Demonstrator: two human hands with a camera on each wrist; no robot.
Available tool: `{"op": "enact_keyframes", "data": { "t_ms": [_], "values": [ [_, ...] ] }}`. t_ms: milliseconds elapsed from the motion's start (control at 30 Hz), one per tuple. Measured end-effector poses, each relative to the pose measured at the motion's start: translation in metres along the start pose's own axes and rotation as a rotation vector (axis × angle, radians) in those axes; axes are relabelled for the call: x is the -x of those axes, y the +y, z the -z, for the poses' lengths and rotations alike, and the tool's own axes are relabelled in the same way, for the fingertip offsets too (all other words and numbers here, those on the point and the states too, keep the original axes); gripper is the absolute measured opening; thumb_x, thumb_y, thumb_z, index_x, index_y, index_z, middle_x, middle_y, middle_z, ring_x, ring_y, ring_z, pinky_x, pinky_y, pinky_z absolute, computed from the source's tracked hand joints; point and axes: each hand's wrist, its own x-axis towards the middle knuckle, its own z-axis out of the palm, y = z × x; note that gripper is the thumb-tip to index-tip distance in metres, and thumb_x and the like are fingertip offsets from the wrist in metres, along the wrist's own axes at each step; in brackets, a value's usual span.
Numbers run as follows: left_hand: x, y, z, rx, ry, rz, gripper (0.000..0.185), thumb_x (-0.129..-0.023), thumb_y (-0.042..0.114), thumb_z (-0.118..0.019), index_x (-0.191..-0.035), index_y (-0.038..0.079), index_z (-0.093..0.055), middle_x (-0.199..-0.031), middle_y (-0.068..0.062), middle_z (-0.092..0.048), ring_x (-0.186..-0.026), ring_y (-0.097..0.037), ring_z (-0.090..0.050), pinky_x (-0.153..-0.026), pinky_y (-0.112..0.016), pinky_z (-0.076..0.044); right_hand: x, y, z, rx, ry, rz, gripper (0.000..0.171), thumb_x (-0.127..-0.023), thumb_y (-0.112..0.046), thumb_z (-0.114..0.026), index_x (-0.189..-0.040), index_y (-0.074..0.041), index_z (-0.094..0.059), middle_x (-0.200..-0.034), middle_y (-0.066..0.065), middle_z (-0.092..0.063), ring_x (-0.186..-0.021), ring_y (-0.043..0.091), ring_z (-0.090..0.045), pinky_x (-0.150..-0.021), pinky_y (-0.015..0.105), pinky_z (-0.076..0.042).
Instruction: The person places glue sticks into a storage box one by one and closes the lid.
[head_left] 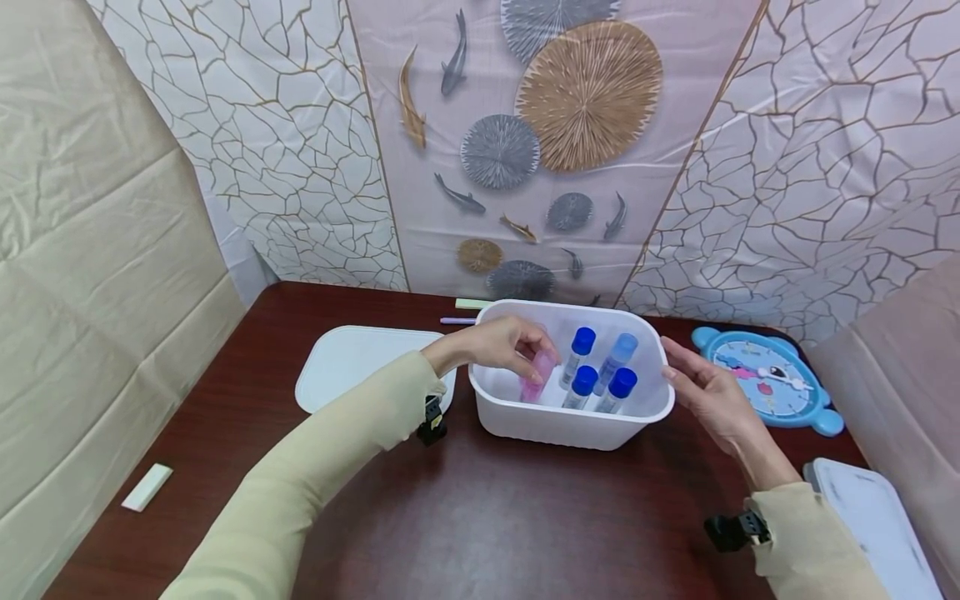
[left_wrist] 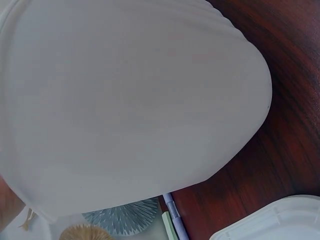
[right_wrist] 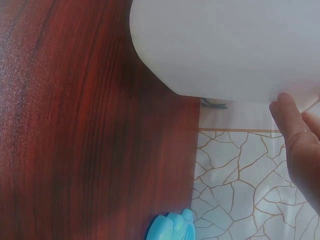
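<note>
Pink tube [head_left: 537, 377] pinched by left hand [head_left: 495, 343] inside white tub [head_left: 570, 421].

White tub [head_left: 525, 417], blue-capped tubes [head_left: 600, 367]

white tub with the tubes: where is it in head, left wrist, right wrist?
Head: white tub at centre, on the table, between both hands.
Left wrist: its outer wall fills most of the frame.
Right wrist: its wall at top right, above the fingers.
Shared landmark: dark red wooden table.
</note>
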Motion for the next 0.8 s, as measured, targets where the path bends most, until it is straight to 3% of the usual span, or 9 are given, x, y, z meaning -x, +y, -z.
{"op": "enact_keyframes", "data": {
  "t_ms": [267, 600, 800],
  "values": [
    [-0.002, -0.0011, -0.001, -0.023, -0.054, 0.059, 0.033, -0.075, -0.006, -0.074, -0.107, -0.007, -0.065, -0.087, -0.005, -0.059, -0.074, -0.005, -0.053, -0.069, -0.015, -0.046, -0.0005, -0.0001, 0.0004, 0.012, 0.0, -0.011, 0.063, -0.097, -0.03, -0.051, -0.149, -0.011, -0.023, -0.151, 0.024, -0.023, -0.103, -0.016, -0.049, -0.083, 0.007, -0.046],
    [-0.0043, -0.0046, -0.0044, -0.05, -0.128, 0.093, 0.034, -0.076, -0.012, -0.068, -0.109, -0.01, -0.062, -0.082, -0.007, -0.064, -0.072, -0.005, -0.054, -0.069, -0.016, -0.048, -0.0005, 0.0015, -0.0003, -0.026, -0.006, 0.013, 0.063, -0.096, -0.029, -0.053, -0.149, -0.009, -0.024, -0.151, 0.023, -0.025, -0.103, -0.014, -0.052, -0.082, 0.007, -0.047],
    [-0.0045, -0.0026, -0.0041, -0.066, -0.115, 0.105, 0.034, -0.076, -0.009, -0.071, -0.109, -0.007, -0.063, -0.082, -0.003, -0.062, -0.073, -0.004, -0.051, -0.07, -0.014, -0.047, -0.0002, 0.0011, -0.0008, -0.01, -0.002, 0.015, 0.061, -0.097, -0.028, -0.052, -0.148, -0.009, -0.025, -0.15, 0.023, -0.027, -0.102, -0.014, -0.052, -0.082, 0.008, -0.047]
  ]
}}
